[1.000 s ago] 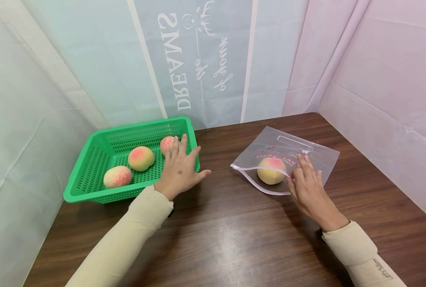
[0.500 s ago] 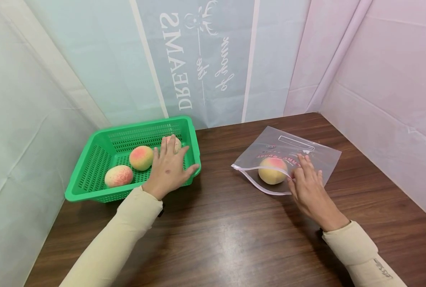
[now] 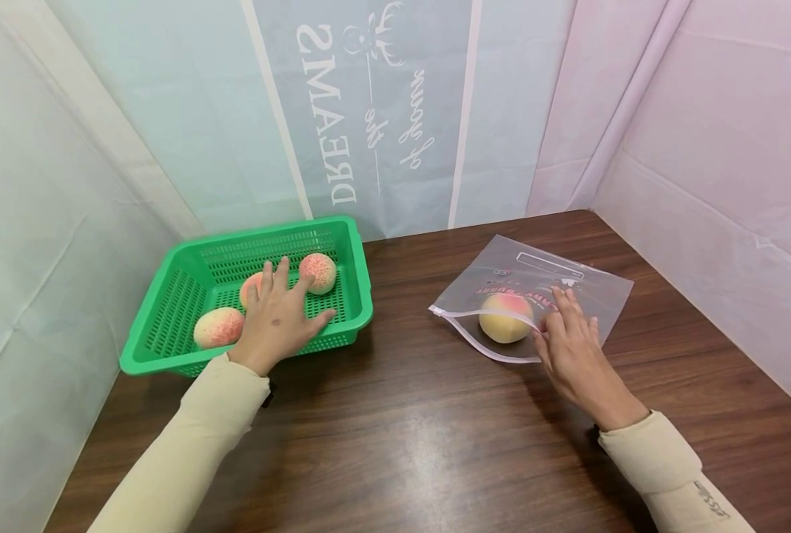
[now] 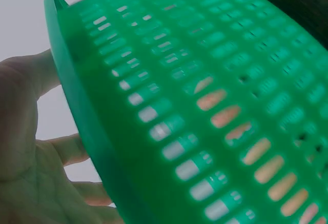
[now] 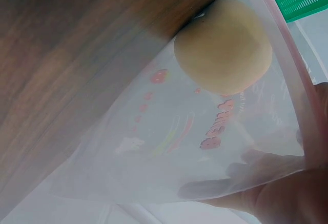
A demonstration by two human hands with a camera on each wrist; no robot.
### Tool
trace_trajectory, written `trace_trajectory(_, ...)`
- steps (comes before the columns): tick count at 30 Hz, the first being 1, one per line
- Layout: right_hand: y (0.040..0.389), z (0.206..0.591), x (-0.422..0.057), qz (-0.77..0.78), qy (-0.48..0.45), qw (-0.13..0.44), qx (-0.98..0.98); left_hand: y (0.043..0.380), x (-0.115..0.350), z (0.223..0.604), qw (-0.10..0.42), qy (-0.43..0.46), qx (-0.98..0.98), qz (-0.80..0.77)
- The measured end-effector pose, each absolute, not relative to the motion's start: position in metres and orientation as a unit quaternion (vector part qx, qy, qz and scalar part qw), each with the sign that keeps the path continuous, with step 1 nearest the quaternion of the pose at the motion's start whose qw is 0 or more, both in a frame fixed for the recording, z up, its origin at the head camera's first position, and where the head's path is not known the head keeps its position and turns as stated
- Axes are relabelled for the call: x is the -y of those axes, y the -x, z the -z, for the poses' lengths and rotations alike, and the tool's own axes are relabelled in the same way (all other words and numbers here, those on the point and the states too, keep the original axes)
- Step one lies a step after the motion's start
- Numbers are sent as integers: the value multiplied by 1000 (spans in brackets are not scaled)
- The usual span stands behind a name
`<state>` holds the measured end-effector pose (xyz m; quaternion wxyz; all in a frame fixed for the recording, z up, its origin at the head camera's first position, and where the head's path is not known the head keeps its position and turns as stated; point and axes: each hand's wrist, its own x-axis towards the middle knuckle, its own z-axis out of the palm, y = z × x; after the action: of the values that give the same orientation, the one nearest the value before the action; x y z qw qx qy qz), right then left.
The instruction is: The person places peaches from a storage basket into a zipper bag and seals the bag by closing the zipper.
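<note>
The round, yellow-red middle peach point(image 3: 251, 286) lies in the green plastic basket point(image 3: 363, 281), partly hidden by the left hand point(image 3: 277, 320). This hand is the nearer — fingers spread, holding nothing. Right of the basket, the right hand point(image 3: 573, 352) pinches a translucent plastic zip bag point(image 3: 531, 277).

Basket point(image 3: 143, 314) left on table point(image 3: 422, 414) — three peaches point(image 3: 318, 273) inside; bag point(image 3: 478, 270) right — peach point(image 3: 504, 331) within.

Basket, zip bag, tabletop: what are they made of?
Basket: likely molded plastic, satin green; uniform slotted walls.
Zip bag: probably thin plastic film, hazy and translucent; the peach shows through.
Tabletop: glossy brown wood or wood-look laminate; grain and a bright reflection show, but not which.
</note>
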<state>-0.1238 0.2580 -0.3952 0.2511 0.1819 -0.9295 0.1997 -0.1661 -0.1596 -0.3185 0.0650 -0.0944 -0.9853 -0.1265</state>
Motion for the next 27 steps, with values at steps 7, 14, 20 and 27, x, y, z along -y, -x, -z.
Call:
trace_trajectory(7,124,396,-259,-196,-183,254,929,162,177,320,53,74,986,137)
trace_trajectory(14,124,396,-258,-199,-181,251,930,161,193,319,41,57,987,142)
trace_trajectory(20,123,395,-258,-200,-179,249,930,162,207,318,32,36,989,143)
trace_trajectory(27,122,395,-258,-201,-179,249,930,163,225,320,23,12,990,136)
